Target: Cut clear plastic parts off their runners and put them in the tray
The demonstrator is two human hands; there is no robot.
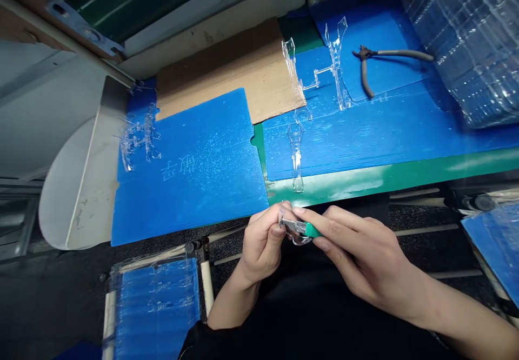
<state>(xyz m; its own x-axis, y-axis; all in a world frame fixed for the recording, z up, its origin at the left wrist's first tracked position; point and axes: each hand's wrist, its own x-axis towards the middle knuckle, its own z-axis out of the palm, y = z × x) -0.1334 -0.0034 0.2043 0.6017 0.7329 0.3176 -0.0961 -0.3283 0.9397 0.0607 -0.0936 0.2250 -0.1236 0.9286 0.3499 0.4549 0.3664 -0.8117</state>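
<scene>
Just beyond the bench's front edge, my left hand (pixel 263 241) is closed on a clear plastic part (pixel 300 238), pinched between thumb and fingers. My right hand (pixel 357 246) grips a green-handled knife (pixel 311 230), its metal blade lying against the clear part near my left fingertips. Much of the clear part is hidden by the fingers. Ahead on the bench lies a single clear part (pixel 297 157), upright in view. Behind it, two clear parts joined by a thin runner (pixel 317 79) rest on the blue sheet.
Pliers (pixel 367 54) with grey handles lie at the back right, beside a tall stack of clear trays (pixel 478 41). Clear scraps (pixel 140 141) sit at the left on a blue sheet (pixel 194 176). Cardboard (pixel 227 68) lies behind. A blue-lined rack (pixel 156 306) stands lower left.
</scene>
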